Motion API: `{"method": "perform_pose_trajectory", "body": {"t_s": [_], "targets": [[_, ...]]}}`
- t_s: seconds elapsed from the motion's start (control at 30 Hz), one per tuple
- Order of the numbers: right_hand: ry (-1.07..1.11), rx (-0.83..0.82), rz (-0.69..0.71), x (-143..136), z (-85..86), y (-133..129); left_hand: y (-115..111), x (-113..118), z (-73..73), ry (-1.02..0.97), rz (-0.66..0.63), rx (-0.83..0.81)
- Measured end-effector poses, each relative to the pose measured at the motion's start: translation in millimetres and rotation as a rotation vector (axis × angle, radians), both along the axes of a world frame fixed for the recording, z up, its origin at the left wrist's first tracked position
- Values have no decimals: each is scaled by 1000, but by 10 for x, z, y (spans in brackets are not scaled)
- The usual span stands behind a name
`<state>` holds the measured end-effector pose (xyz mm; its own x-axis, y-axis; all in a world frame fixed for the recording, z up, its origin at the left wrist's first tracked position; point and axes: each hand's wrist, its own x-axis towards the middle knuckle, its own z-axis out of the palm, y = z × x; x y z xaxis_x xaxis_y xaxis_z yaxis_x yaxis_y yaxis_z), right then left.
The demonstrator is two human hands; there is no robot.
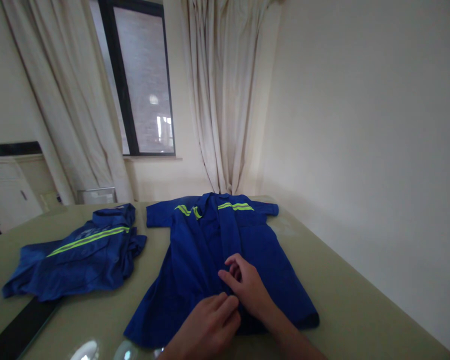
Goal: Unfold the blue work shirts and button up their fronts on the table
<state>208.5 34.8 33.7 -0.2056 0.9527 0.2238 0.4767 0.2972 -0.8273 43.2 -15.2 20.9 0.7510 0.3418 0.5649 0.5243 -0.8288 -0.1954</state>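
A blue short-sleeved work shirt (255,250) lies spread on the table, collar at the far end, its front parted down the middle. Yellow-green reflective stripes cross its chest. At the lower front of the shirt, my left hand (212,320) is closed in a pinch on the cloth; the exact fold between its fingertips is hidden. My right hand (247,285) hovers at the front edge just beyond the left one, fingers loosely curled, thumb apart from them, nothing visible in the grasp.
Left of the shirt lies a second, crumpled blue garment (86,255) with a similar stripe. A dark strip (22,325) runs from under it across the glossy greenish table (345,305). A wall (378,150) borders the table's right side; curtains (225,100) hang behind.
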Motion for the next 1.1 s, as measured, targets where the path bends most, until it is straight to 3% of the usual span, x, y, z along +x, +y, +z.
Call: {"method": "perform_pose_trajectory", "body": {"t_s": [0.13, 0.23, 0.3, 0.37, 0.43, 0.5, 0.63, 0.77, 0.93, 1.1], "targets": [[-427, 4, -93, -5, -56, -59, -95, 155, -94, 69, -92, 35], [-481, -9, -82, 25, -50, -51, -159, 196, -118, 92, -116, -11], [-357, -21, -17, 70, -37, -2, -184, 181, -87, 61, -115, -141], [-120, -47, 78, 118, -26, 68, -169, 130, -34, -74, -37, -374], [150, -111, 177, 149, -13, 134, -99, 48, 6, -280, 148, -616], [351, -185, 238, 155, 10, 175, 11, -50, 11, -398, 318, -747], [498, -279, 255, 130, 72, 175, 202, -185, -41, -176, 344, -790], [541, -389, 252, 152, 96, 159, 235, -194, -12, -30, 433, -783], [690, -558, 194, 225, 90, 182, 213, -186, 113, -50, 460, -858], [817, -576, 192, 219, 88, 168, 186, -167, 135, -151, 542, -853]]}}
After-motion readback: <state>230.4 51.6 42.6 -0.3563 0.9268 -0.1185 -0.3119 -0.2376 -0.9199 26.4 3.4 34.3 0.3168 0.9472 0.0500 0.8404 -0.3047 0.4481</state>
